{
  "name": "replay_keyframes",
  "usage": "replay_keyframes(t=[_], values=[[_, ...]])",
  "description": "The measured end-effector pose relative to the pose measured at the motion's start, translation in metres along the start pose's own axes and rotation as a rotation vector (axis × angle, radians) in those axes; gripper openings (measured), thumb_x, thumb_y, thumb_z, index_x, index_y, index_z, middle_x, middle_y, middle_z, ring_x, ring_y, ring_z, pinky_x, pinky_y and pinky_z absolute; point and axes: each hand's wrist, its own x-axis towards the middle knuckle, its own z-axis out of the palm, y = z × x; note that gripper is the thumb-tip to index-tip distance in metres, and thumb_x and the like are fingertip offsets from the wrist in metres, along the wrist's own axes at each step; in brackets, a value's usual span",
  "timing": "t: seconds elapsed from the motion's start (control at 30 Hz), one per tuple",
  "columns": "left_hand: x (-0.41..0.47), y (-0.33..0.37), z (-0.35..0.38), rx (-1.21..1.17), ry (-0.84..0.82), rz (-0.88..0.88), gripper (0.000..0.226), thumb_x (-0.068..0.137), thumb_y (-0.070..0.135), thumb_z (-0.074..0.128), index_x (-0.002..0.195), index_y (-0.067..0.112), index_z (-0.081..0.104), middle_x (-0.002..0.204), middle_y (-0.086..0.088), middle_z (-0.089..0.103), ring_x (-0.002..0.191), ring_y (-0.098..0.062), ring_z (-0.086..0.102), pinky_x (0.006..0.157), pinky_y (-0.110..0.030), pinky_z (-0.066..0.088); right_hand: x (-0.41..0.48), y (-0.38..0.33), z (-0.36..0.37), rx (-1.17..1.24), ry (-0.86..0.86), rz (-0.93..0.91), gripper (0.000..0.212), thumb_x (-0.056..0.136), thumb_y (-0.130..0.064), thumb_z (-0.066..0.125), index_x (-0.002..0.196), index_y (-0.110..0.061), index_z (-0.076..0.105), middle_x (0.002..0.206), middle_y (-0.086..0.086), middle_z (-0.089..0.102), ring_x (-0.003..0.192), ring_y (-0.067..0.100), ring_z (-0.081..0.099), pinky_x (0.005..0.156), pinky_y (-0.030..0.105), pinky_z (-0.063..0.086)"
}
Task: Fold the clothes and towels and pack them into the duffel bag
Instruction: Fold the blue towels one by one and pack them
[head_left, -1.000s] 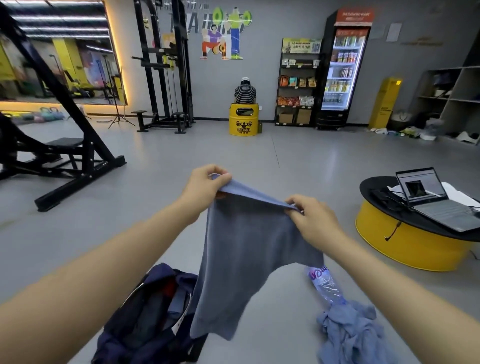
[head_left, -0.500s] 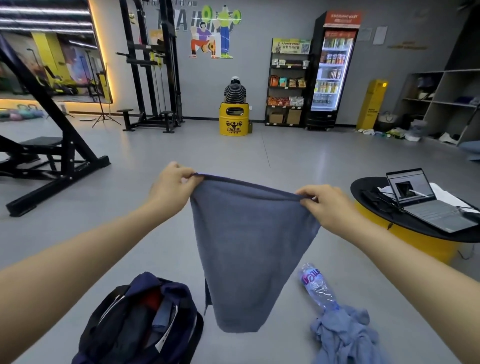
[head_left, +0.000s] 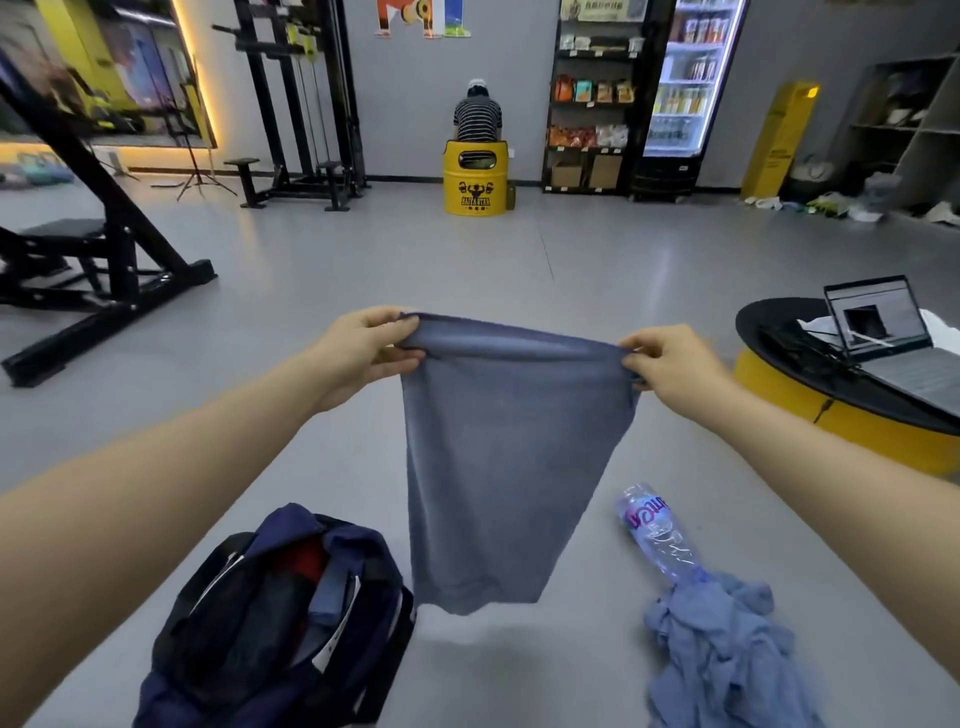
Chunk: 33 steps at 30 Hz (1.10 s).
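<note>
- The towel (head_left: 506, 457) is hanging in the air as a soft, matte grey-blue rectangle, folded double at the top edge and narrowing slightly toward its lower hem.
- The left hand (head_left: 363, 351) is pinching the towel's top left corner between thumb and curled fingers.
- The right hand (head_left: 670, 366) is gripping the top right corner the same way, so the top edge is stretching taut between the two hands.
- The towel is dangling below and between the hands, clear of the floor (head_left: 519, 260), its hem hovering just beside the bag (head_left: 280, 623).
- The bag, dark navy fabric with a black rim, is lying open on the floor at lower left, with red and blue cloth showing inside.
- A crumpled light-blue cloth (head_left: 722, 649) is lying in a wrinkled heap at lower right.
- A clear, crinkled plastic bottle (head_left: 652, 530) is lying on its side, its neck end touching that cloth.
</note>
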Motion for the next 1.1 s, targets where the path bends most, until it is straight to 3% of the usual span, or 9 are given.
replay_keyframes(t=[0.07,0.23,0.37,0.47,0.57,0.67,0.8,0.93,1.1], values=[[0.021,-0.011,-0.001,-0.006,0.028,-0.013,0.010,0.098,0.027,0.063,0.098,0.019,0.068,0.088,0.004,0.067,0.080,-0.014,0.067,0.087,-0.025,0.058,0.013,-0.002,0.005,-0.091,0.002,-0.003,0.037,0.075,-0.014,0.051,0.082,-0.042,0.073,0.084,-0.003,0.075,0.089,0.032,0.069,0.085,0.048,0.056],[0.071,-0.016,0.002,0.002,0.096,0.011,0.016,0.099,0.036,0.061,0.102,0.021,0.065,0.099,0.001,0.063,0.073,-0.010,0.070,0.078,-0.024,0.058,0.047,-0.011,0.010,-0.260,0.138,-0.104,0.038,0.090,-0.005,0.049,0.115,-0.020,0.075,0.115,0.009,0.072,0.111,0.038,0.060,0.091,0.041,0.050],[0.091,-0.008,0.002,-0.017,0.121,0.129,0.012,0.099,0.033,0.061,0.101,0.021,0.064,0.096,0.002,0.064,0.074,-0.011,0.069,0.078,-0.023,0.055,0.060,-0.012,0.003,-0.147,0.320,-0.172,0.032,0.098,-0.014,0.048,0.117,-0.020,0.073,0.117,0.005,0.072,0.111,0.030,0.061,0.090,0.038,0.048],[0.079,-0.018,0.000,-0.040,0.087,0.222,0.012,0.100,0.030,0.061,0.090,0.023,0.065,0.086,0.006,0.064,0.080,-0.013,0.067,0.083,-0.026,0.056,0.045,-0.003,0.006,-0.096,0.370,-0.271,0.030,0.098,-0.015,0.047,0.114,-0.021,0.071,0.110,0.001,0.072,0.104,0.025,0.063,0.089,0.040,0.051],[0.057,-0.056,-0.003,-0.030,0.040,0.251,0.014,0.100,0.027,0.061,0.088,0.023,0.067,0.092,0.001,0.063,0.092,-0.017,0.064,0.090,-0.032,0.057,0.013,0.023,0.029,-0.047,0.366,-0.318,0.027,0.098,-0.014,0.048,0.112,-0.018,0.070,0.101,-0.001,0.071,0.096,0.023,0.065,0.086,0.040,0.051],[0.038,-0.122,-0.001,-0.004,0.052,0.190,0.013,0.100,0.023,0.060,0.092,0.017,0.068,0.091,0.000,0.065,0.091,-0.015,0.065,0.083,-0.028,0.057,-0.027,0.066,0.076,-0.016,0.312,-0.315,0.022,0.099,-0.012,0.052,0.110,-0.016,0.070,0.092,-0.004,0.068,0.086,0.017,0.064,0.079,0.032,0.050],[0.012,-0.245,0.000,0.079,0.079,0.027,0.017,0.099,0.018,0.062,0.087,0.021,0.075,0.087,0.004,0.072,0.091,-0.012,0.067,0.081,-0.030,0.059,-0.087,0.135,0.167,-0.038,0.161,-0.248,0.022,0.094,-0.012,0.058,0.108,-0.012,0.074,0.086,-0.008,0.066,0.080,0.007,0.056,0.071,0.007,0.038],[-0.032,-0.386,-0.004,0.385,-0.030,-0.178,0.017,0.093,0.039,0.066,0.088,0.025,0.076,0.078,0.000,0.072,0.078,-0.013,0.066,0.081,-0.048,0.060,-0.148,0.208,0.265,-0.097,-0.077,-0.197,0.022,0.090,-0.010,0.060,0.106,-0.011,0.076,0.095,0.001,0.076,0.086,0.016,0.066,0.074,0.017,0.042],[-0.096,-0.491,-0.007,0.853,-0.231,-0.244,0.009,0.094,0.040,0.065,0.092,0.035,0.072,0.071,0.018,0.067,0.067,-0.001,0.062,0.071,-0.032,0.052,-0.223,0.279,0.356,-0.250,-0.419,-0.181,0.027,0.086,-0.012,0.058,0.105,-0.025,0.073,0.097,0.002,0.075,0.085,0.030,0.072,0.069,0.040,0.059]])
